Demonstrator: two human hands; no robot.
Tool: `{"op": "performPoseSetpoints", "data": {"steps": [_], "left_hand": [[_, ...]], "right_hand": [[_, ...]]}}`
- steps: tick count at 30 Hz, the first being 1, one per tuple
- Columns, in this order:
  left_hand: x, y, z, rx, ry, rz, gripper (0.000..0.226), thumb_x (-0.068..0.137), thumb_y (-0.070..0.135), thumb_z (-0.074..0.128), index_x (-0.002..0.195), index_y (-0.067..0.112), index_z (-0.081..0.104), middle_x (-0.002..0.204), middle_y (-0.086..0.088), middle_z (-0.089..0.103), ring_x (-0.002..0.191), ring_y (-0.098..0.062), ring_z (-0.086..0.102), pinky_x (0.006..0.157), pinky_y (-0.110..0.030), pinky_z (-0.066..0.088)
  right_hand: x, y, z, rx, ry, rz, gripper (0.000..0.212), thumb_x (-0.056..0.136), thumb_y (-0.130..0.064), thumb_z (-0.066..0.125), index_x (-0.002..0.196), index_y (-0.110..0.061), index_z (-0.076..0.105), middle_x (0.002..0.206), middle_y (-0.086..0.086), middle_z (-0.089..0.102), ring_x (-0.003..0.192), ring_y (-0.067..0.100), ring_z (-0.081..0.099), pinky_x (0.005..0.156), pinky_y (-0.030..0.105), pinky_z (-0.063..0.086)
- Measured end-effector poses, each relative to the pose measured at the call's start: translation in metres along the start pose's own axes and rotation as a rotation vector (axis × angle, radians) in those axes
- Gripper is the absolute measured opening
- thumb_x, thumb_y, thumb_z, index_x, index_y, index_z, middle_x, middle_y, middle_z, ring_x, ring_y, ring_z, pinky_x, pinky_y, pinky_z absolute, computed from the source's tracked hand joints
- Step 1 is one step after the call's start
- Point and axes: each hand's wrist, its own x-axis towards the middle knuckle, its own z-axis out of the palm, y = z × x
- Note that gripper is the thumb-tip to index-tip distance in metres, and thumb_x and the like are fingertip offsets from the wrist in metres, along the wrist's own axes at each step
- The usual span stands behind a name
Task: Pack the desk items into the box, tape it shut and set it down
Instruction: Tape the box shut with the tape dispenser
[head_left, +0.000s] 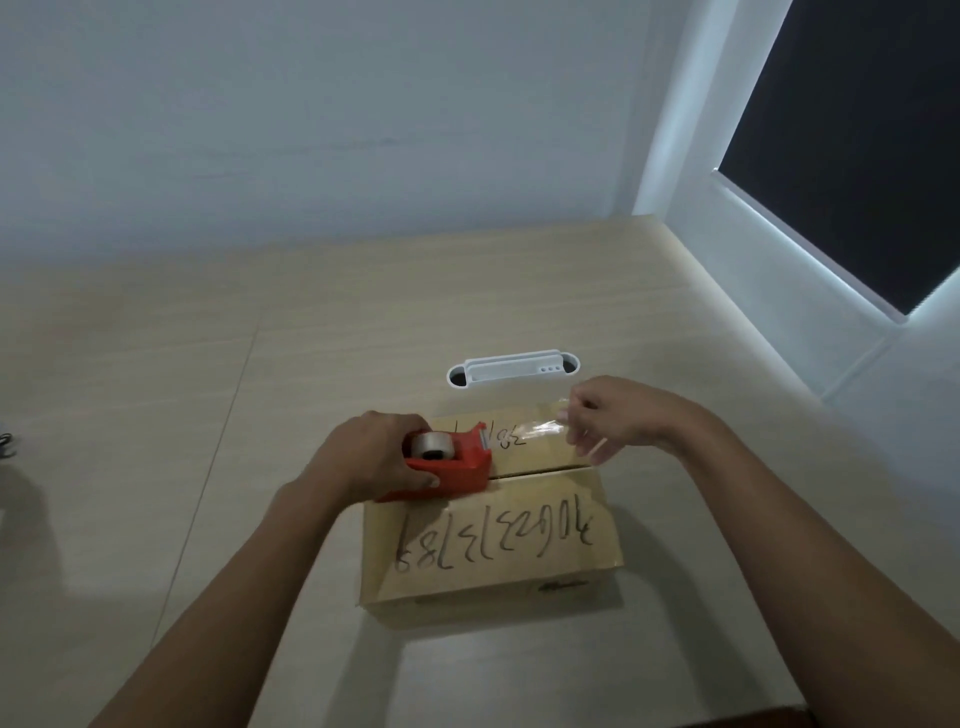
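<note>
Here, closed box (493, 525) under dispenser (452, 462).

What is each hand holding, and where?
The left hand grips the red tape dispenser around its rear body; the right hand pinches the free end of the clear tape.

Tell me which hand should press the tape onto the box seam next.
Right hand: it probably suits best, already pinching the tape strip over the box. The left hand grips the red dispenser.

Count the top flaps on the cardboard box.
2: near flap with long handwriting, far flap under the clear tape strip. Inner flaps may be hidden beneath.
</note>
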Motion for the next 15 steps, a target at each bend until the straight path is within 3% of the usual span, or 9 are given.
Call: {"op": "performPoseSetpoints", "data": {"steps": [5,10,15], "left_hand": [[-0.016,-0.027,-0.040,0.279,-0.057,-0.036,0.049,0.062,0.068,0.063,0.100,0.037,0.060,0.085,0.015,0.066,0.079,-0.011,0.062,0.072,-0.034,0.057],[-0.030,-0.042,-0.046,0.324,-0.134,-0.059,0.046,0.064,0.067,0.064,0.100,0.038,0.061,0.083,0.015,0.065,0.077,-0.008,0.061,0.072,-0.034,0.057],[-0.039,-0.050,-0.049,0.392,-0.170,-0.077,0.044,0.065,0.063,0.065,0.102,0.038,0.061,0.085,0.014,0.065,0.078,-0.010,0.061,0.072,-0.033,0.056]], "right_hand": [[0.005,0.035,0.003,0.062,-0.041,0.124,0.026,0.102,-0.025,0.054,0.086,-0.006,0.050,0.094,0.020,0.068,0.080,0.028,0.067,0.066,0.038,0.061],[0.026,0.053,0.026,0.012,-0.065,0.162,0.026,0.102,-0.025,0.054,0.083,-0.006,0.055,0.084,0.012,0.069,0.071,0.023,0.065,0.067,0.037,0.060],[0.040,0.058,0.044,-0.093,-0.030,0.169,0.029,0.102,-0.026,0.052,0.082,-0.007,0.057,0.081,0.010,0.070,0.066,0.021,0.066,0.057,0.028,0.055]]}}
